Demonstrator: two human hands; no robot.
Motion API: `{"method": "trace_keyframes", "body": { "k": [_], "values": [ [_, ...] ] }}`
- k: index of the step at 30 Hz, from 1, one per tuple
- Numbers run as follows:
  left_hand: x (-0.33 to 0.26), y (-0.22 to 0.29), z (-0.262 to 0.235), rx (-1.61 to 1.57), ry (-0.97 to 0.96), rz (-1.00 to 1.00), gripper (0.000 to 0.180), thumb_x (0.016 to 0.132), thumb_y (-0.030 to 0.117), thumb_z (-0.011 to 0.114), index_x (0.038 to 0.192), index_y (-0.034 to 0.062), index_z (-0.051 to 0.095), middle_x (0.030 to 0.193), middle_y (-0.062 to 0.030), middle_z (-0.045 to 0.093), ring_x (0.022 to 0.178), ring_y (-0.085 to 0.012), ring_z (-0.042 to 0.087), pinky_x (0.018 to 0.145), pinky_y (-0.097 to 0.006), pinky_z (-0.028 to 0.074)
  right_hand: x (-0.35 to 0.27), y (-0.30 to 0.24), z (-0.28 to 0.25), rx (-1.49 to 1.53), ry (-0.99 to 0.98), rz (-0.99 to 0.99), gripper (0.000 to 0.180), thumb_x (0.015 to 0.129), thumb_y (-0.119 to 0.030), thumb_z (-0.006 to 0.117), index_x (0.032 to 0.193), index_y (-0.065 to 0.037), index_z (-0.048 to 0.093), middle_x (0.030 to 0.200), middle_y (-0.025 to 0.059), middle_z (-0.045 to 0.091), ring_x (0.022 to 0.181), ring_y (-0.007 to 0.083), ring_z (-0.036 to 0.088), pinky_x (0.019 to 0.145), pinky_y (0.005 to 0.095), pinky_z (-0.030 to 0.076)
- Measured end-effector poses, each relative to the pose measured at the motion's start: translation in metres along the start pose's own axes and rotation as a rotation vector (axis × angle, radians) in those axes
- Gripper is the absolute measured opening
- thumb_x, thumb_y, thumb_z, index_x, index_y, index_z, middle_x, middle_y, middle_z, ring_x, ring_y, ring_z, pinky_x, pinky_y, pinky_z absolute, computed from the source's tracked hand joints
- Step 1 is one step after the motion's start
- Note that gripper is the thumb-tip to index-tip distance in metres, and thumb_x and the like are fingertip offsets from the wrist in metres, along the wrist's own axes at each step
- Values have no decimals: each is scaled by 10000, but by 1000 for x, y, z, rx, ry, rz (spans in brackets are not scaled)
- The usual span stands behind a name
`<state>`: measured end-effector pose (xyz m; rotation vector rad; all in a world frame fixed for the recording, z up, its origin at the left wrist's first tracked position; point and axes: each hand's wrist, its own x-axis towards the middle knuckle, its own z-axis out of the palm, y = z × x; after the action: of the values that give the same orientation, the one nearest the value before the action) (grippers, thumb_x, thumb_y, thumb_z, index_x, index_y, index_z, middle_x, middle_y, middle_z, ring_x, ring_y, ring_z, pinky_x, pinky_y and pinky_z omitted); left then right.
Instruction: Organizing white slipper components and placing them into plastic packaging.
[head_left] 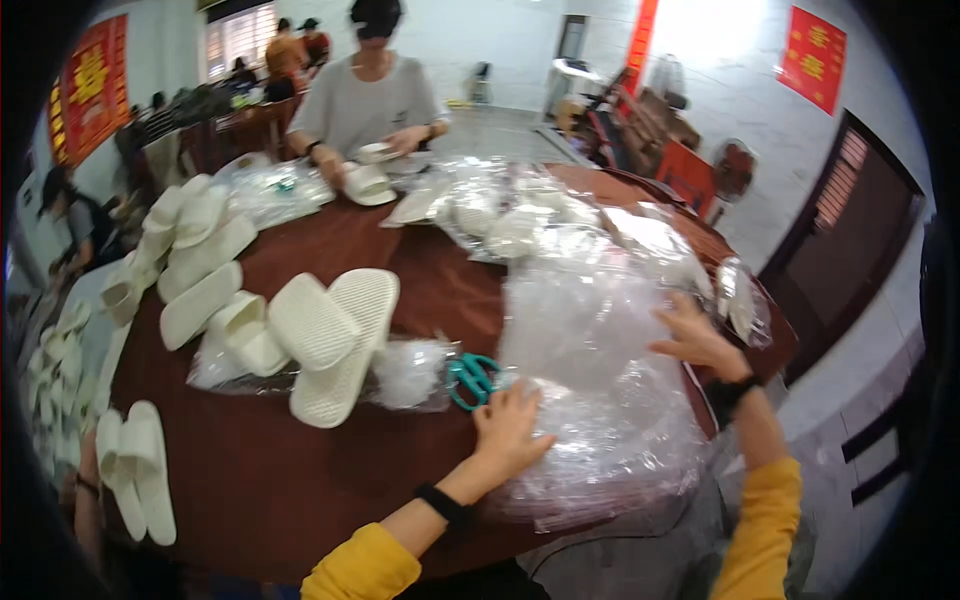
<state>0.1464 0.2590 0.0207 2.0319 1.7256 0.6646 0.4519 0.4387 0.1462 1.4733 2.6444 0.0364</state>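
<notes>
Both hands (510, 425) seemingly on plastic bags (600, 400)

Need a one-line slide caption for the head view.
Left hand and right hand rest on a pile of clear plastic bags, beside teal scissors and white slippers.

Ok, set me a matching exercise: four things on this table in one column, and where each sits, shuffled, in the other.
Things:
1. scissors
2. left hand
3. right hand
4. pair of slippers

Places:
A. on the far right side of the heap of clear bags
B. near the left edge of the table, apart from the bags
C. just left of the heap, beside the left hand
D. on the near left edge of the heap

Pairs: 1-C, 2-D, 3-A, 4-B
</notes>
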Motion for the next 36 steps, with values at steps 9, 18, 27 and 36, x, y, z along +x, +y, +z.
{"method": "trace_keyframes", "body": {
  "k": [9, 18, 27, 36],
  "values": [
    [-34, -14, -85, -214, 230, 132, 651, 792, 321, 706, 1368, 117, 480, 1493, -225, 291, 1359, -435, 280, 1028, -638, 295, -70, -152, 24, 94, -168, -444, 737, 881, -535, 612, 1455, -132, 387, 1471, 300, 297, 1327, 490, 336, 1092, 503, 335],
    [-82, -103, -165, 606, 223, -358, 822, 744, 116, 720, 1470, 248, 359, 1515, -176, 264, 1365, -516, 238, 943, -711, 367, -74, -143, 10, 409, -220, -321, 584, 922, -371, 630, 1408, -96, 457, 1482, 224, 350, 1365, 380, 350, 1114, 432, 318],
    [-111, -150, -228, 530, 881, -99, 571, 821, -54, 499, 1374, 79, 461, 1353, -249, 458, 1124, -423, 541, 906, -470, 486, -200, -271, -34, 687, 125, -488, 479, 788, -33, 702, 1257, -68, 616, 1320, 149, 562, 1163, 328, 573, 942, 395, 485],
    [-267, -48, -197, -995, 1211, -145, 626, 948, 21, 521, 1501, 64, 231, 1449, -130, 383, 1304, -255, 423, 1067, -399, 373, -169, -366, 24, 1173, 102, -659, 495, 919, -120, 627, 1390, -78, 480, 1378, 157, 493, 1202, 348, 540, 946, 373, 490]
  ]
}}
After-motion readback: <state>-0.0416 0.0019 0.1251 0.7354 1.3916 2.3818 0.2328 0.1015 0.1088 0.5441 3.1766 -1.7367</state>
